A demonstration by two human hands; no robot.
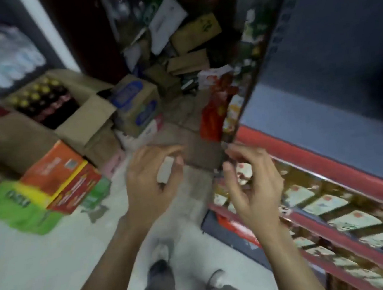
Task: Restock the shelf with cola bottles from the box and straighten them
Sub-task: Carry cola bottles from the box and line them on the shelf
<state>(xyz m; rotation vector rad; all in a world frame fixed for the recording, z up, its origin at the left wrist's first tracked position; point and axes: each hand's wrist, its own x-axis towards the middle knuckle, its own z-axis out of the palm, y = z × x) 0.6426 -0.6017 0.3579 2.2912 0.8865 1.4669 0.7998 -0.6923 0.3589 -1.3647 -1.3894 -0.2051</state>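
Standing between trips, we hold left hand (152,179) and right hand (251,181) spread, gripping nothing; next, reach the box (47,108) of cola bottles (41,96) at ten o'clock.

The whole view is smeared by motion, worst toward nine and ten o'clock. There the pale stock behind glass (4,58) is only streaks, and what it is cannot be told. In the open box (46,101) at ten o'clock the cola bottles (38,94) show only yellow caps and dark shoulders; their labels are unreadable and their lower parts are hidden by the box walls. The heap of cartons (185,46) at twelve o'clock runs into shadow. Print on the green pack (20,207) at eight o'clock is blurred. The shelf (330,168) at three to five o'clock is cut by the right edge, and its packets (329,206) are too smeared to name.
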